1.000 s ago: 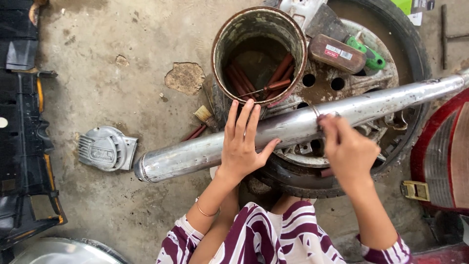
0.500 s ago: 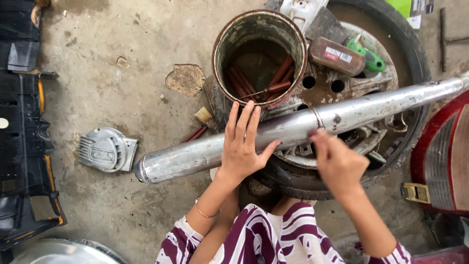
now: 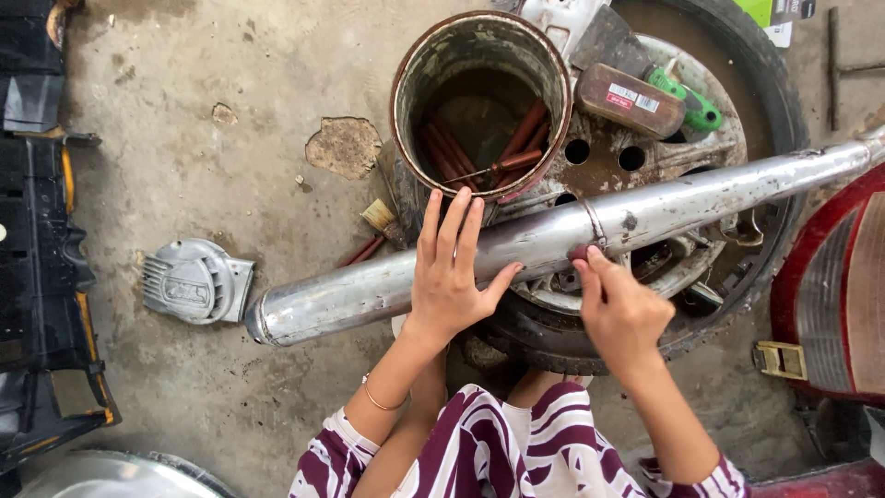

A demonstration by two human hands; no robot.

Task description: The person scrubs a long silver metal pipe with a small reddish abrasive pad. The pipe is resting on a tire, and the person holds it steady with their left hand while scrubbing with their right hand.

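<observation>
Left grip: left hand [image 3: 450, 277] is lying flat and open on the exhaust pipe [image 3: 553, 242], fingers spread and pointing far, thumb angled out to the right; it is pressing on the metal, not closing around it.
Right grip: right hand [image 3: 619, 309] is touching the near side of the pipe just right of its welded ring, fingertips bunched together against the metal; whether something small is pinched between them cannot be told.
Pipe: it is lying across the tyre [image 3: 737, 231], running from the near left, where its rounded end is hanging over the concrete floor [image 3: 230, 138], up to the far right edge.
Tin: a rusty round can [image 3: 481, 101] is standing just beyond the left hand, with red rods inside it.
On the wheel: a brown block [image 3: 631, 100] and a green-handled tool [image 3: 687, 100] are resting far right.
Floor: a grey finned engine cover [image 3: 194, 281] is sitting left of the pipe's end.
</observation>
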